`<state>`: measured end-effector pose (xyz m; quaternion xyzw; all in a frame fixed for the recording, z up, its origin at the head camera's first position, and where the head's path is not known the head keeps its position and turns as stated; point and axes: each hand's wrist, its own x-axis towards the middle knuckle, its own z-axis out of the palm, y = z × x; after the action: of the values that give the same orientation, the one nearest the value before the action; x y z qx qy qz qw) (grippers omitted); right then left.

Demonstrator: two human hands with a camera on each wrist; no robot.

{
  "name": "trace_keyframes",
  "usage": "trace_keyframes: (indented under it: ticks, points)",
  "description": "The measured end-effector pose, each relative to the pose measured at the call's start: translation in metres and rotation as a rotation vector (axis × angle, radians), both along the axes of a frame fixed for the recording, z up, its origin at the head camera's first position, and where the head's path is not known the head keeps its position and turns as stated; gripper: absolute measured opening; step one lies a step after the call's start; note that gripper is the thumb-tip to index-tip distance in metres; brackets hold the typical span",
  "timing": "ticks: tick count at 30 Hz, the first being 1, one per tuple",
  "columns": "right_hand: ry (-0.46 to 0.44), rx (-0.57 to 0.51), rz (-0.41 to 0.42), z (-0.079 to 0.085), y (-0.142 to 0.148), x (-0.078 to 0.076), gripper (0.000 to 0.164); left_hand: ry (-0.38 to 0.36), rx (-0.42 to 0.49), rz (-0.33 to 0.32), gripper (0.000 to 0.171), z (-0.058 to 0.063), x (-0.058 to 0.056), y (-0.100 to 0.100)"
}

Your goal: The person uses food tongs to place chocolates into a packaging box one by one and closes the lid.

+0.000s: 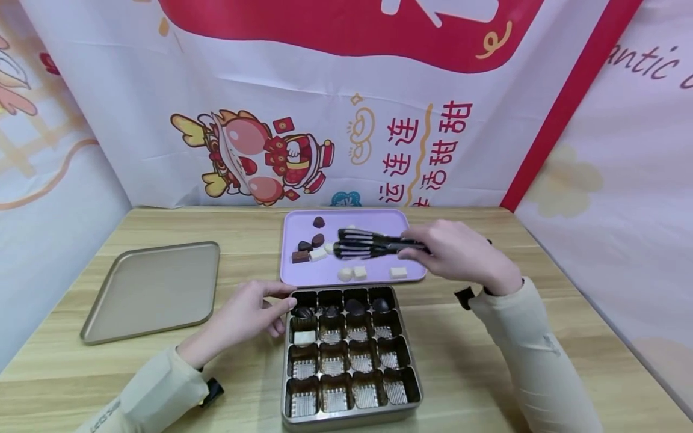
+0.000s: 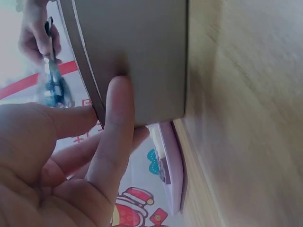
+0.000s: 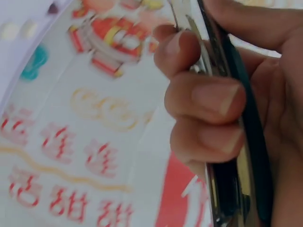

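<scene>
Black slotted tongs [image 1: 390, 242] are gripped in my right hand [image 1: 457, 252], their slotted ends over the lilac tray [image 1: 298, 225]. No chocolate shows between those ends. Fingers wrap the handles [image 3: 258, 156] in the right wrist view. On the tray lie several dark and white chocolates [image 1: 318, 255]. My left hand [image 1: 246, 316] holds the far left corner of the metal chocolate box [image 1: 352, 418], thumb at the rim, fingers against the side [image 2: 151, 56]. Dark chocolates [image 1: 355, 307] fill its far row of compartments; one white chocolate [image 1: 305, 337] sits in the second row, leftmost.
A flat gold-brown metal tray or lid [image 1: 162, 294] lies on the wooden table [image 1: 238, 391] to the left. Behind the table hangs a printed cloth [image 1: 346, 72] with a cartoon figure and red characters. The lilac tray stands just behind the box.
</scene>
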<state>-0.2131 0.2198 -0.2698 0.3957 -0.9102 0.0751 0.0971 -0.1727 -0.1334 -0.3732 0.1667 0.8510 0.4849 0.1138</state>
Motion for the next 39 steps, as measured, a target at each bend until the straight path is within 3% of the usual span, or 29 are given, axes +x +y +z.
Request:
trace_keyframes:
  ticks: [7, 18, 30, 39]
  points:
    - [-0.114, 0.072, -0.160, -0.011, 0.026, -0.033, 0.021, 0.058, -0.041, 0.003, 0.038, 0.002, 0.002, -0.001]
    - [-0.390, 0.141, -0.255, -0.006, 0.067, -0.043, 0.007, 0.060, -0.073, 0.022, 0.035, 0.004, -0.001, -0.003]
    - [-0.393, 0.238, -0.265, -0.018, 0.058, -0.048, 0.018, 0.059, -0.074, 0.015, 0.035, 0.003, 0.001, -0.004]
    - [-0.352, 0.221, -0.244, -0.023, 0.055, -0.051, 0.021, 0.083, -0.074, 0.006, 0.037, 0.005, 0.001, -0.005]
